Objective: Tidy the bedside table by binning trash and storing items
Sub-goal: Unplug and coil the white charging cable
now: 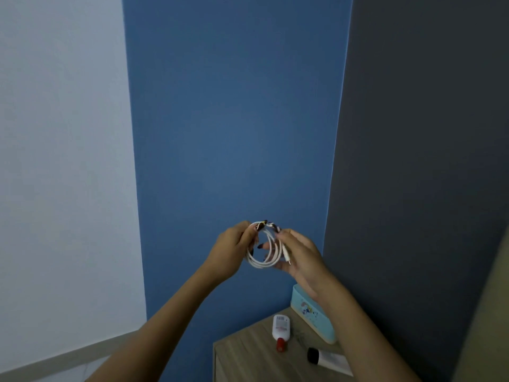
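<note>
Forearms (165, 321) bare; the left grip (234, 249) and right grip (300, 257) carry long, dark-painted fingernails (259, 246).

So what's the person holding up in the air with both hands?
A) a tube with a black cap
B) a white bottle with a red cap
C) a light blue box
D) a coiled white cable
D: the left hand and right hand both hold the coiled white cable in the air, while the bottle, tube and blue box sit on the bedside table below.
</note>
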A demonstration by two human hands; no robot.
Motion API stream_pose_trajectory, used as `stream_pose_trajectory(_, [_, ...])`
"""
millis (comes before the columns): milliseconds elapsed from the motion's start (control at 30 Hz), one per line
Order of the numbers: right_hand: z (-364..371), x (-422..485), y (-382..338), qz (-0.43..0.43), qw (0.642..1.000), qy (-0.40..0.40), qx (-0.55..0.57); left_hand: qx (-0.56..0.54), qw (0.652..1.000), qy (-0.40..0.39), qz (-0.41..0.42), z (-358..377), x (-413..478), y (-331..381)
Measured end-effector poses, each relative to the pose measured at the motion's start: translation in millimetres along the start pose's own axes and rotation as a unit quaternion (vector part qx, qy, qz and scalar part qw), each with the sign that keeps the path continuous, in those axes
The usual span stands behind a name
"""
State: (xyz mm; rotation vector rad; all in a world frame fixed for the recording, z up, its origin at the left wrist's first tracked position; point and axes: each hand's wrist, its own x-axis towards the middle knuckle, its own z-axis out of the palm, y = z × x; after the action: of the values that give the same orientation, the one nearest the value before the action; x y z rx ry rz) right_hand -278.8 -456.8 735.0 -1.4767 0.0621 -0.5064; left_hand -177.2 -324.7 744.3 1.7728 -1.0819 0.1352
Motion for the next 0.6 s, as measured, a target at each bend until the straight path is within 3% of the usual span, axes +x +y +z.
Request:
stream_pose_trajectory(200, [-14.5,-3.8,-8.8,0.056,0.986,-0.085,0.129,0.006,1.000,0.018,0.017,-3.3,-0.9,-3.2])
stream_pose_trajectory(300, [-19.8,-4.2,-9.9,0.060,0.987,-0.119,0.091,-0.017,1.000,0.017,0.015,-2.2,-1.9,-3.5])
stream_pose_trajectory(400, [-25.3,-0.7,-12.3,0.070,0.992,-0.105,0.023,-0.020,0.999,0.018,0.018,-2.7,-2.4,-2.7])
stream_pose_trajectory(600, [-42.0,5.3,-21.3,0.125,0.988,-0.062,-0.062,0.107,0.992,0.014,0.068,-2.5,-2.6,-7.2])
